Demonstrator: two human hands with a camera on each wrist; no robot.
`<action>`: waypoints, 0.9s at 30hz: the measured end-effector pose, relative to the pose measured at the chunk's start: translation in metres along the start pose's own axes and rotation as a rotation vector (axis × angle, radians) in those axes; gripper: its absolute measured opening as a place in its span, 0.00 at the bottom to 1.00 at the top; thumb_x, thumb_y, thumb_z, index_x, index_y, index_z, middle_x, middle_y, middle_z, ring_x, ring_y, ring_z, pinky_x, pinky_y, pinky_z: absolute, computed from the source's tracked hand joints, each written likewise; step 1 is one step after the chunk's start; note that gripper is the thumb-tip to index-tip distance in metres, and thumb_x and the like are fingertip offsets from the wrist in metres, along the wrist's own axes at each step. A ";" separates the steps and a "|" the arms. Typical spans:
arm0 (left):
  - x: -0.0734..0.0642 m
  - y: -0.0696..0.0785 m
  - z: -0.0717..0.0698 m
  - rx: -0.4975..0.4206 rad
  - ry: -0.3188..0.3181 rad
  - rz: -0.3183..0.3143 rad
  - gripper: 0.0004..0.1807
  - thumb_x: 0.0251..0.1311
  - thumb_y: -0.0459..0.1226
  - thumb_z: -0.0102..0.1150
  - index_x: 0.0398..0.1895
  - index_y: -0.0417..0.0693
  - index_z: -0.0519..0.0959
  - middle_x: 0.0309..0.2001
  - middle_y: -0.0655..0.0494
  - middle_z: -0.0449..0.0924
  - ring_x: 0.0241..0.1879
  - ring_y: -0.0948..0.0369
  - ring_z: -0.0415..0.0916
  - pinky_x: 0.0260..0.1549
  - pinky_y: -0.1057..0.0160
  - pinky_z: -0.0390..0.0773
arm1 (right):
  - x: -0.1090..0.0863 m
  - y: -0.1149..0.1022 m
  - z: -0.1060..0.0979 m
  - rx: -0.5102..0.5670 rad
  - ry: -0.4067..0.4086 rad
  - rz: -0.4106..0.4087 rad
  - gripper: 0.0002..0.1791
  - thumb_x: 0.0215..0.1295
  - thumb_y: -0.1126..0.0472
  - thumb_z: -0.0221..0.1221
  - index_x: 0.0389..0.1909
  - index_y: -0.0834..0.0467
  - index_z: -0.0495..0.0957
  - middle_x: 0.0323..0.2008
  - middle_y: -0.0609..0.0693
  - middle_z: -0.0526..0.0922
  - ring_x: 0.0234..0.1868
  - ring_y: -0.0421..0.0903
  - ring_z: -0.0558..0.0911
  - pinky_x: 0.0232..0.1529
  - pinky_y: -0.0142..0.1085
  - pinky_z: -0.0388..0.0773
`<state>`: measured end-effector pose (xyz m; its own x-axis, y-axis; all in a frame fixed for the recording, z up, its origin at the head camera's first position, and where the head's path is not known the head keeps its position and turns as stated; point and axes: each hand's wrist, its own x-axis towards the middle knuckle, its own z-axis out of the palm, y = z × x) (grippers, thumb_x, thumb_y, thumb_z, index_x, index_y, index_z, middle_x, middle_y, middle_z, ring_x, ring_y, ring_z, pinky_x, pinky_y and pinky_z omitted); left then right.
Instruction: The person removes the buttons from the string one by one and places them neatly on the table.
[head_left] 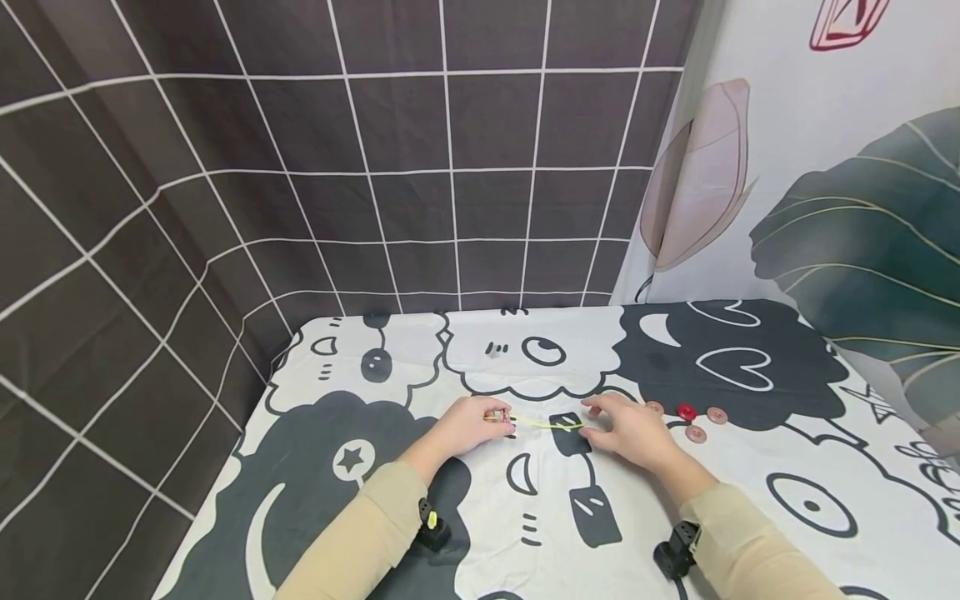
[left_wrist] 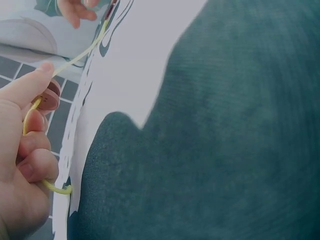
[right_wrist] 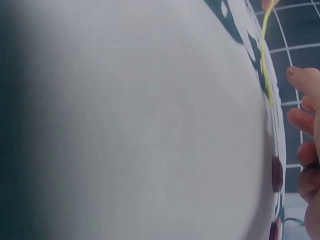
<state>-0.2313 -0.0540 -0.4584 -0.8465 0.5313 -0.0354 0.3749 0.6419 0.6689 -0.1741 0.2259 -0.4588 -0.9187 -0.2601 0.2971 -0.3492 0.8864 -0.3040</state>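
My left hand point(head_left: 467, 427) pinches pinkish-brown buttons point(left_wrist: 49, 100) between thumb and fingers, just over the cloth. A thin yellow cord point(head_left: 536, 423) passes through the buttons, and its tail comes out below the curled lower fingers in the left wrist view. The other length stretches right across the cloth toward my right hand point(head_left: 630, 429). That hand has its thumb and fingers spread apart, with the cord's free end point(right_wrist: 271, 97) lying just short of them. Nothing sits between the right fingertips.
Beside the right hand lie a red button point(head_left: 686, 412) and several pinkish-brown buttons point(head_left: 696, 434). A black-and-white cartoon cloth point(head_left: 540, 533) covers the table. Behind it hangs a dark grid-patterned curtain point(head_left: 405, 208), with a leaf-printed white curtain point(head_left: 795, 108) at the right.
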 end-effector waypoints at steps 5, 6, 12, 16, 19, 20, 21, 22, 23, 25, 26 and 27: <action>0.000 0.000 0.000 -0.016 0.000 -0.001 0.21 0.55 0.50 0.62 0.50 0.52 0.81 0.35 0.61 0.80 0.30 0.64 0.71 0.32 0.64 0.71 | 0.007 -0.012 0.005 0.047 -0.017 -0.036 0.24 0.52 0.49 0.67 0.48 0.55 0.78 0.36 0.43 0.81 0.34 0.42 0.78 0.34 0.40 0.72; 0.000 0.000 0.000 -0.020 0.000 -0.003 0.20 0.56 0.50 0.62 0.49 0.52 0.81 0.32 0.61 0.79 0.28 0.64 0.70 0.30 0.64 0.70 | 0.008 -0.015 0.006 0.052 -0.025 -0.041 0.24 0.52 0.49 0.67 0.49 0.55 0.78 0.36 0.43 0.81 0.33 0.42 0.78 0.34 0.40 0.72; 0.000 0.000 0.000 -0.028 0.005 -0.009 0.17 0.58 0.50 0.59 0.46 0.53 0.81 0.28 0.66 0.76 0.26 0.66 0.72 0.30 0.64 0.71 | 0.016 -0.030 0.012 0.077 -0.058 -0.052 0.23 0.53 0.50 0.66 0.49 0.55 0.78 0.37 0.44 0.82 0.36 0.44 0.81 0.35 0.42 0.74; 0.001 0.000 0.000 -0.030 0.002 -0.013 0.18 0.58 0.50 0.59 0.47 0.53 0.81 0.28 0.66 0.77 0.26 0.67 0.73 0.31 0.64 0.72 | 0.020 -0.038 0.013 0.104 -0.086 -0.037 0.23 0.54 0.50 0.66 0.51 0.54 0.77 0.38 0.43 0.82 0.39 0.45 0.81 0.37 0.43 0.75; 0.001 0.000 0.000 -0.032 -0.002 -0.013 0.19 0.58 0.50 0.59 0.48 0.53 0.80 0.27 0.66 0.76 0.25 0.66 0.73 0.30 0.64 0.71 | 0.022 -0.042 0.015 0.155 -0.110 -0.028 0.24 0.56 0.51 0.65 0.53 0.54 0.76 0.38 0.43 0.83 0.39 0.45 0.81 0.38 0.43 0.75; 0.001 -0.001 0.000 -0.033 -0.003 -0.011 0.19 0.58 0.50 0.59 0.48 0.52 0.80 0.27 0.66 0.76 0.25 0.66 0.73 0.29 0.64 0.71 | 0.022 -0.044 0.016 0.175 -0.119 -0.024 0.24 0.57 0.51 0.65 0.54 0.54 0.75 0.38 0.43 0.83 0.39 0.45 0.81 0.38 0.43 0.75; 0.001 -0.001 0.000 -0.034 -0.005 -0.011 0.19 0.58 0.50 0.59 0.48 0.52 0.80 0.27 0.66 0.77 0.25 0.67 0.73 0.29 0.64 0.71 | 0.023 -0.045 0.018 0.193 -0.124 -0.023 0.24 0.57 0.52 0.65 0.55 0.54 0.75 0.38 0.43 0.83 0.39 0.45 0.81 0.38 0.42 0.75; 0.001 -0.001 0.000 -0.036 -0.007 -0.009 0.18 0.58 0.50 0.59 0.48 0.52 0.80 0.27 0.66 0.77 0.25 0.66 0.73 0.29 0.64 0.71 | 0.023 -0.046 0.019 0.216 -0.127 -0.025 0.25 0.57 0.52 0.65 0.55 0.54 0.74 0.38 0.44 0.83 0.39 0.45 0.82 0.38 0.42 0.75; 0.001 -0.001 0.001 -0.035 -0.008 -0.006 0.18 0.58 0.50 0.59 0.48 0.52 0.80 0.26 0.66 0.77 0.25 0.66 0.73 0.29 0.64 0.71 | 0.024 -0.046 0.021 0.235 -0.130 -0.026 0.25 0.58 0.53 0.64 0.56 0.54 0.74 0.37 0.44 0.84 0.39 0.45 0.82 0.38 0.41 0.75; 0.001 -0.001 0.001 -0.032 -0.010 0.000 0.18 0.58 0.50 0.59 0.48 0.52 0.80 0.26 0.66 0.77 0.24 0.67 0.73 0.28 0.64 0.71 | 0.024 -0.048 0.023 0.266 -0.137 -0.029 0.25 0.59 0.53 0.64 0.56 0.54 0.73 0.37 0.44 0.84 0.38 0.45 0.82 0.38 0.41 0.75; 0.001 -0.001 0.001 -0.032 -0.010 0.003 0.18 0.58 0.50 0.59 0.48 0.52 0.80 0.26 0.66 0.76 0.24 0.67 0.73 0.28 0.64 0.71 | 0.025 -0.050 0.024 0.279 -0.139 -0.031 0.25 0.59 0.53 0.64 0.56 0.54 0.73 0.37 0.45 0.84 0.39 0.45 0.82 0.39 0.42 0.75; 0.001 -0.002 0.001 -0.032 -0.011 0.006 0.18 0.58 0.50 0.59 0.48 0.52 0.80 0.26 0.66 0.76 0.24 0.67 0.73 0.28 0.64 0.71 | 0.025 -0.051 0.025 0.290 -0.138 -0.034 0.25 0.59 0.53 0.63 0.57 0.55 0.72 0.36 0.45 0.85 0.39 0.45 0.82 0.40 0.42 0.75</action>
<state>-0.2325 -0.0540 -0.4601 -0.8401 0.5410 -0.0390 0.3676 0.6208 0.6925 -0.1840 0.1648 -0.4590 -0.9149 -0.3550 0.1923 -0.4002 0.7352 -0.5471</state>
